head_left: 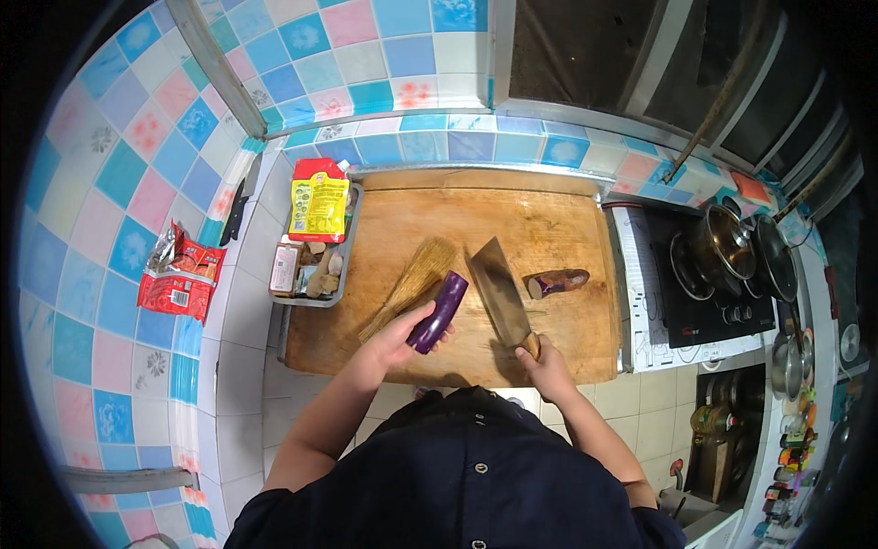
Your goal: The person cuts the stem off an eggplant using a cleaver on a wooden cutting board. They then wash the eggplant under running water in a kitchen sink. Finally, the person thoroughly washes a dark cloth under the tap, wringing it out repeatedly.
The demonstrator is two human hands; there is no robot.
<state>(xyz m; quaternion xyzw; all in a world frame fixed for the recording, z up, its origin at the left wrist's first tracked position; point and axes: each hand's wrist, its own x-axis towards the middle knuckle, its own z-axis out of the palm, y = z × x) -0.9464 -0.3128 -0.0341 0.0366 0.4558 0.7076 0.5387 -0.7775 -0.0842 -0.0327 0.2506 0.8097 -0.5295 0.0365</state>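
Pastel-tiled walls (91, 311) and a dark window (585, 55)

Square tiles in blue, teal, pink and white, some flower-printed, cover the walls to the left of the left grip (398, 342) and beyond it. A tiled sill (425, 146) runs beyond both, under the metal-framed window, which reaches far to the right of the right grip (548, 368). A marked wooden counter (567, 334) spreads beneath both. Cream tiles (642, 403) show below and right of the right grip. Light brightens the wood.
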